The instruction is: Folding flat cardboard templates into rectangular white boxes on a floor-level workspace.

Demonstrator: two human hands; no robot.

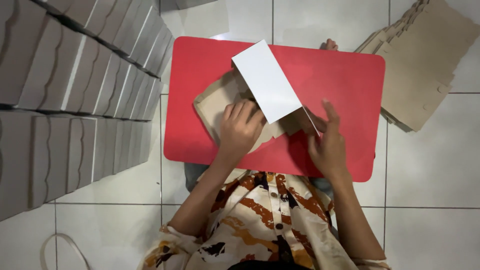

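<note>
Pressing cardboard blank (220,107) under left hand (240,127) (apparently flat).

One head-worn camera looks straight down, close over the red table (345,75) and tiled floor (430,165).

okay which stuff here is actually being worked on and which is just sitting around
In hand:
left hand pressing the cardboard box blank
right hand at its raised white flap
red table underneath

Lying about:
stack of flat blanks
rows of folded boxes
white strap on the floor
</note>
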